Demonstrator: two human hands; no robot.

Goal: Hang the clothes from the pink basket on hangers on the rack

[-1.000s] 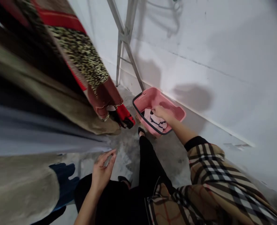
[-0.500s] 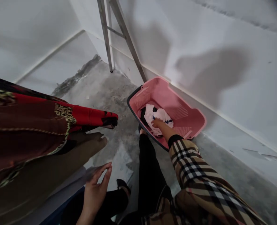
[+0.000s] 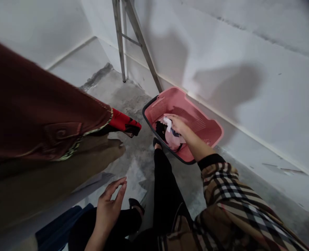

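A pink laundry basket (image 3: 196, 115) with a dark rim along its near edge stands on the floor by the wall. My right hand (image 3: 179, 126) reaches into it, closed on a white garment (image 3: 167, 123) bunched at the fingertips. Below lie a black cloth (image 3: 161, 130) and a pale pink cloth (image 3: 172, 140), partly covered by the hand. My left hand (image 3: 108, 207) hovers above my lap at lower left, thumb and fingertips pinched together with nothing visible between them.
Hanging clothes, a brown garment (image 3: 46, 108) and a red one (image 3: 121, 120), fill the left side. Behind the basket a metal ladder (image 3: 141, 38) leans by the white wall (image 3: 222, 52). Dark blue fabric (image 3: 57, 226) lies at lower left. The floor (image 3: 112, 87) is rough grey concrete.
My right hand has lifted and drawn back slightly, raising the white garment and baring more black cloth. The hanging brown garment has swung further into view. My left hand has hardly moved.
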